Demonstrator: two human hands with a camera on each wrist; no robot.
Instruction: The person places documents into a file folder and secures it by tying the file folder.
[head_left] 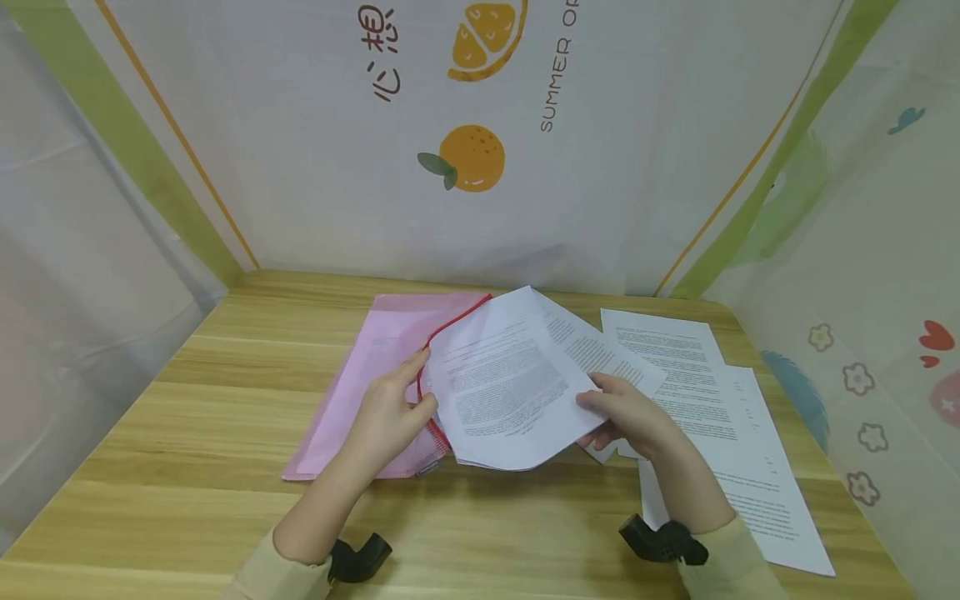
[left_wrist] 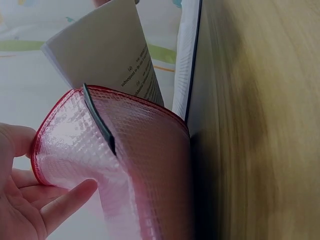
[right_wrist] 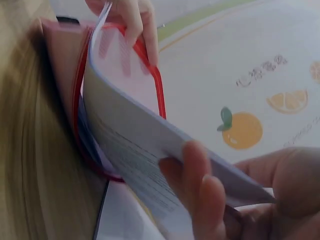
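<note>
A pink mesh zip pouch with red trim lies on the table. My left hand grips the edge of its mouth, fingers on one side and thumb on the other in the left wrist view. The mouth gapes there, and a black zipper pull hangs at its trim. A sheaf of printed papers stands with its left end inside the mouth, that end partly hidden by the pouch. My right hand pinches the sheaf's right edge between thumb and fingers. The papers bow in the right wrist view.
Printed sheets lie overlapping on the table at the right, partly under my right forearm. Another printed sheet sticks out behind the held sheaf. The wooden table meets a fruit-printed cloth at the back and sides.
</note>
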